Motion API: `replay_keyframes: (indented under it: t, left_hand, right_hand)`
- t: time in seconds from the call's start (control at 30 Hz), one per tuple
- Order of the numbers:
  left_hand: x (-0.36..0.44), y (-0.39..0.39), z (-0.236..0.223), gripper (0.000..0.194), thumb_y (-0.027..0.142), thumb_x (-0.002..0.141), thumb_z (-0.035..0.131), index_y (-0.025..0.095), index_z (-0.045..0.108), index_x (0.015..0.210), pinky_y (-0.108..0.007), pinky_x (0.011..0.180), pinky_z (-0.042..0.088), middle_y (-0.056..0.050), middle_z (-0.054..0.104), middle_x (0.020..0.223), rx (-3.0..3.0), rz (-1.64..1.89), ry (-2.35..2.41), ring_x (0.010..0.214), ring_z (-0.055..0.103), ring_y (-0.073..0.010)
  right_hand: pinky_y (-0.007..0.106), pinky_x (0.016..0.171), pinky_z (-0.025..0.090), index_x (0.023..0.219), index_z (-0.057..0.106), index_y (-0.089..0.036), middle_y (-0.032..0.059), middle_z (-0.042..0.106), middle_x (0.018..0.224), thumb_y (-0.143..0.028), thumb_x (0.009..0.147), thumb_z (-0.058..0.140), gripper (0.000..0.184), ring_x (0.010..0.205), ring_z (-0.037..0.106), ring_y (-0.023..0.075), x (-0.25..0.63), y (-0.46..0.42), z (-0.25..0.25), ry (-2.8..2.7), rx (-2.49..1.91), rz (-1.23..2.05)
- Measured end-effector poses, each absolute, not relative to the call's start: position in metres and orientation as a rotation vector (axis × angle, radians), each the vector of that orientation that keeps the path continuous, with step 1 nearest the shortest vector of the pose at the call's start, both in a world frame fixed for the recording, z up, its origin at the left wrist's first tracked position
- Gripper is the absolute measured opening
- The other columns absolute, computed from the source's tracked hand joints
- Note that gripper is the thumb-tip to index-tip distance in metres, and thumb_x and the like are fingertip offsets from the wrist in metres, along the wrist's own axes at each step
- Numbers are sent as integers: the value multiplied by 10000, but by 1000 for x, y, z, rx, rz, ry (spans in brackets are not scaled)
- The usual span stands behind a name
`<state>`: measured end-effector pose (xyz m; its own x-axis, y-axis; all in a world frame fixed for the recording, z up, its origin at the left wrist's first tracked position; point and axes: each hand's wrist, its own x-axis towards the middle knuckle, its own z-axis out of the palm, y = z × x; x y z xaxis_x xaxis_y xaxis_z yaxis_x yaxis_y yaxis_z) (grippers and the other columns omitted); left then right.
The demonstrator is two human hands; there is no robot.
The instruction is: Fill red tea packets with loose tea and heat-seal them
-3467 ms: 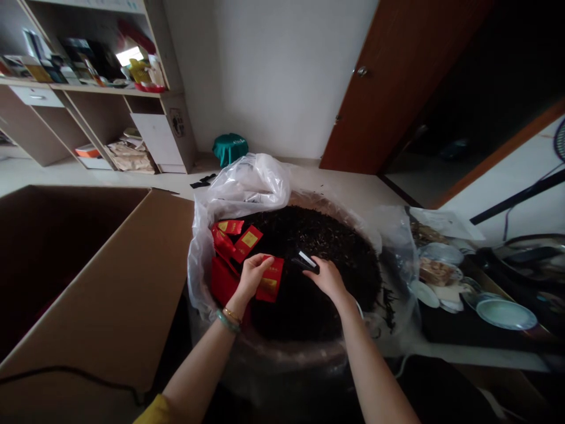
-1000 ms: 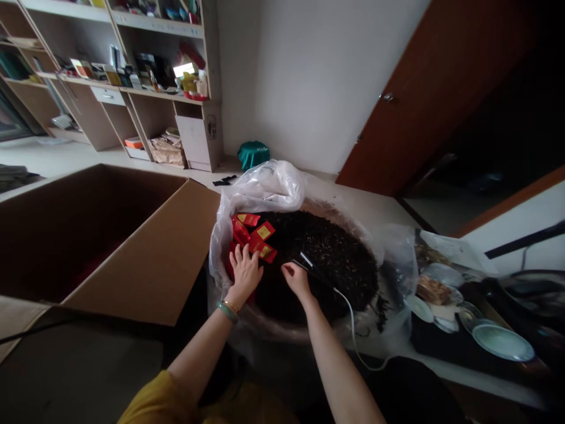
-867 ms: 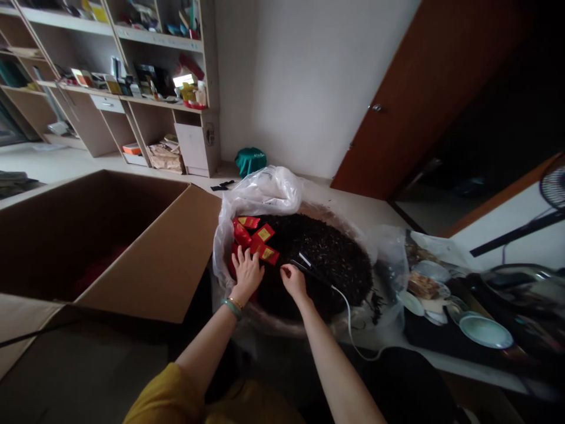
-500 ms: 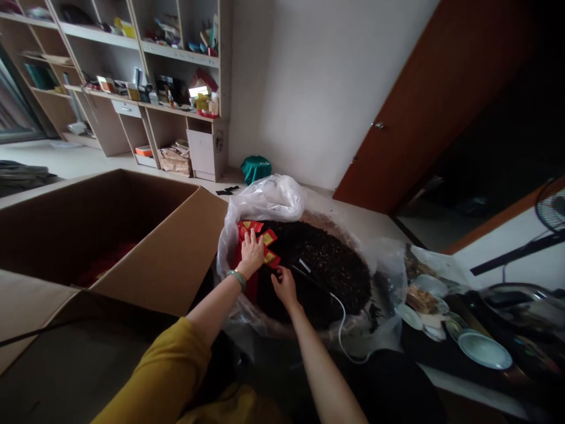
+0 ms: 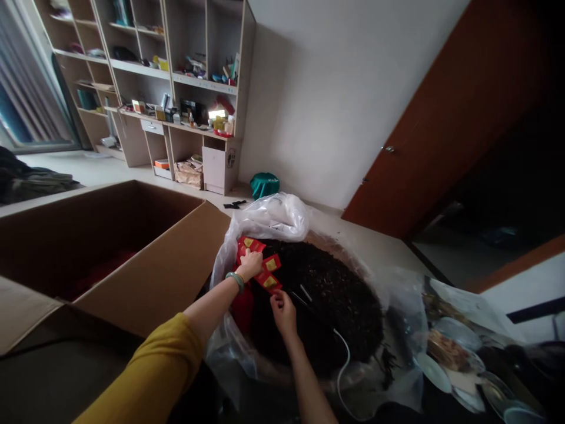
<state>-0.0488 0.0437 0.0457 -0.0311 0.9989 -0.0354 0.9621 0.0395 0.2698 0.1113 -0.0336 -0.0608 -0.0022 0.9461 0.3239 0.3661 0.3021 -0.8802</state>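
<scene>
A big round basket lined with clear plastic (image 5: 273, 218) holds a heap of dark loose tea (image 5: 335, 300). Several red packets with gold labels (image 5: 270, 265) lie at its left side. My left hand (image 5: 249, 264) rests on these packets with its fingers curled over them. My right hand (image 5: 282, 309) pinches the lower edge of one red packet (image 5: 269, 284). A black tool with a white cord (image 5: 304, 294) lies on the tea just right of my right hand.
A large open cardboard box (image 5: 168, 265) stands to the left, with red things inside. Plates and bowls (image 5: 445, 353) crowd the right side. Shelves (image 5: 176, 88), a green bundle (image 5: 265, 184) and a brown door (image 5: 424, 141) stand behind.
My left hand reached further up onto the red packets. My right hand let go of the black tool and moved left to a red packet. The view tilted up and left.
</scene>
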Motion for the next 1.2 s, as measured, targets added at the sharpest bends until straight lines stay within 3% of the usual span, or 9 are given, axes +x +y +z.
replay_keyframes:
  t: [0.13, 0.27, 0.4, 0.5, 0.63, 0.8, 0.87, 1.03, 1.2]
  left_hand:
    - [-60, 36, 40, 344, 224, 721, 647, 170, 595, 1056, -403, 842, 462, -127, 651, 1047, 2036, 310, 2046, 1091, 534, -310]
    - [-69, 33, 36, 264, 120, 768, 558, 139, 625, 1023, -354, 919, 421, -122, 678, 993, 2084, 389, 1970, 1013, 603, -248]
    - [-77, 31, 36, 257, 51, 778, 480, 122, 674, 932, -339, 920, 421, -130, 698, 968, 2118, 447, 1907, 963, 634, -235]
    - [-83, 29, 37, 259, 28, 762, 463, 103, 689, 865, -349, 857, 457, -152, 705, 906, 2094, 465, 1912, 918, 648, -250]
    - [-89, 26, 43, 236, 46, 746, 500, 131, 704, 827, -318, 801, 480, -119, 719, 884, 2037, 528, 1902, 876, 659, -233]
    - [-92, 10, 63, 230, 81, 757, 531, 181, 716, 850, -288, 837, 470, -53, 732, 891, 1970, 745, 1883, 891, 638, -197]
    - [-93, -5, 73, 199, 77, 738, 556, 182, 717, 788, -293, 794, 482, -42, 726, 793, 1924, 1010, 1879, 837, 620, -201]
    - [-116, -60, 106, 127, 118, 739, 606, 198, 705, 737, -301, 784, 493, -32, 697, 737, 1799, 1546, 1937, 794, 584, -181]
    - [-190, -113, 133, 112, 107, 737, 618, 191, 685, 705, -299, 772, 481, -25, 683, 706, 1606, 1712, 2218, 767, 558, -173]
  right_hand:
    - [365, 779, 508, 949, 636, -166, 126, 686, 922, -394, 799, 471, 319, 830, 639, 234, 109, -5, -39, -1478, -1276, 568]
    - [347, 786, 496, 954, 624, -153, 144, 685, 974, -326, 795, 443, 296, 806, 643, 215, 89, 43, -13, -1500, -1340, 605]
    - [322, 734, 494, 915, 611, -179, 92, 702, 837, -296, 762, 520, 214, 762, 652, 211, 49, 88, 0, -1501, -1366, 650]
    - [325, 686, 490, 756, 580, -210, 54, 680, 691, -248, 660, 645, 122, 725, 655, 231, 24, 112, 1, -1456, -1427, 691]
    - [330, 653, 495, 665, 511, -223, 25, 628, 605, -205, 613, 667, 166, 688, 646, 228, 15, 126, 2, -1331, -1468, 722]
    - [302, 548, 532, 999, 476, -176, 32, 635, 743, -343, 732, 563, 326, 648, 646, 188, 38, 93, 7, -1149, -1410, 746]
    - [302, 558, 561, 1084, 435, -194, 10, 625, 800, -353, 750, 554, 389, 641, 649, 158, 40, 61, 11, -958, -1270, 827]
    - [315, 683, 590, 1041, 492, -235, -6, 634, 932, -312, 695, 691, 406, 725, 669, 130, 2, -22, 46, -848, -924, 1146]
    - [335, 746, 579, 1038, 513, -221, 9, 645, 947, -275, 679, 717, 417, 765, 670, 133, -91, -62, 86, -997, -739, 1409]
